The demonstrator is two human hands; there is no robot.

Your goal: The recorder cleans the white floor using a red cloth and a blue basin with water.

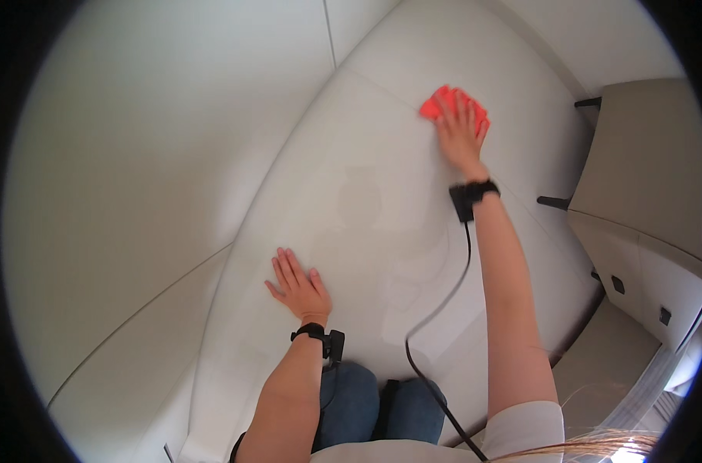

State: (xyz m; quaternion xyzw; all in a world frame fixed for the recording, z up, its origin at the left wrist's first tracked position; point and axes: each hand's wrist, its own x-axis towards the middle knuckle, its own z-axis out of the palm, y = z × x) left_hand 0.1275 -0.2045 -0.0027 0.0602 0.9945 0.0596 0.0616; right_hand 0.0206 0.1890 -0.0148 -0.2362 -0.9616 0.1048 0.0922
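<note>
Far out to the front, my right hand (460, 137) presses a bright red cloth (433, 106) down on the glossy white floor (366, 262). The cloth is bunched under the palm and fingers, which hide much of it. My left hand (295, 284) lies flat on the same floor, closer to me and further left, with its fingers spread and nothing in it. Each wrist wears a black strap with a small box; a black cable (424, 319) runs from the right one back toward my body.
Smooth white panels (135, 170) with thin seams border the floor on the left. On the right stands beige furniture (650, 154) with short black legs (553, 202). My knees (351, 403), in blue jeans, are at the bottom. A pale wall edge (548, 46) bounds the far right.
</note>
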